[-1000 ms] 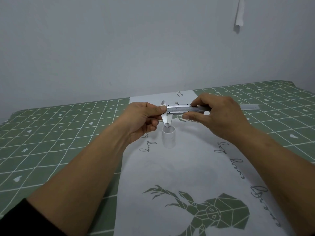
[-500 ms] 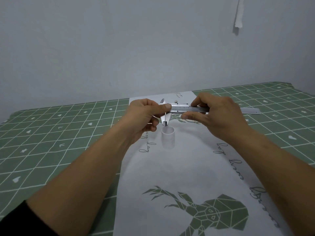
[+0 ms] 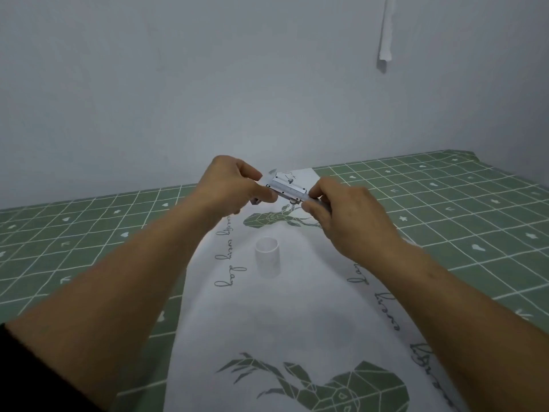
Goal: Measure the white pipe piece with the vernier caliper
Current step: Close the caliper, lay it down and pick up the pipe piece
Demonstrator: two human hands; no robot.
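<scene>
The white pipe piece [image 3: 268,256] stands upright on the white printed cloth [image 3: 297,316], with nothing touching it. Above and behind it both hands hold the steel vernier caliper [image 3: 287,188] in the air, its scale face tilted up toward me. My left hand [image 3: 234,185] pinches the jaw end, and the jaws are mostly hidden behind its fingers. My right hand [image 3: 347,215] grips the beam beside the slider, covering the rest of the beam. The caliper is well clear of the pipe.
A green tablecloth [image 3: 89,233] with a white grid covers the table around the white cloth. A grey wall stands close behind the table's far edge. A white strip [image 3: 386,31] hangs on the wall at upper right.
The caliper has been lifted away from the top of the pipe and tilted face-up. Both hands rose with it, and the pipe now stands apart below them.
</scene>
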